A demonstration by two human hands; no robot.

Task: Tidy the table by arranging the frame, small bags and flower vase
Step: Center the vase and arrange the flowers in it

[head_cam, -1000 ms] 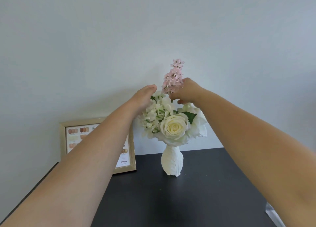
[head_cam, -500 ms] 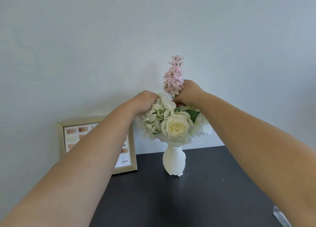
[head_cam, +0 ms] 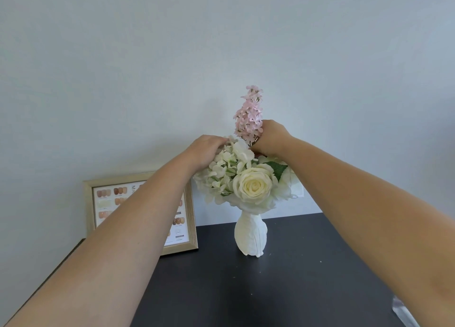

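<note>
A white ribbed vase (head_cam: 251,235) stands upright near the back of the black table (head_cam: 283,289). It holds a cream rose (head_cam: 254,186), white hydrangea blooms (head_cam: 226,169) and a tall pink flower spike (head_cam: 249,116). My left hand (head_cam: 208,149) is curled over the white blooms on the bouquet's upper left. My right hand (head_cam: 270,138) is closed around the base of the pink spike; its fingers are hidden behind the flowers. A gold picture frame (head_cam: 183,196) with a nail colour chart leans against the wall at the left, partly behind my left forearm.
A pale wall (head_cam: 221,43) rises straight behind the table. The table's left edge (head_cam: 61,260) runs diagonally under my left arm. A bit of clear plastic (head_cam: 403,314) shows at the bottom right corner.
My left hand went from flat and open to curled down onto the white blooms. The pink spike now stands more upright in my right hand.
</note>
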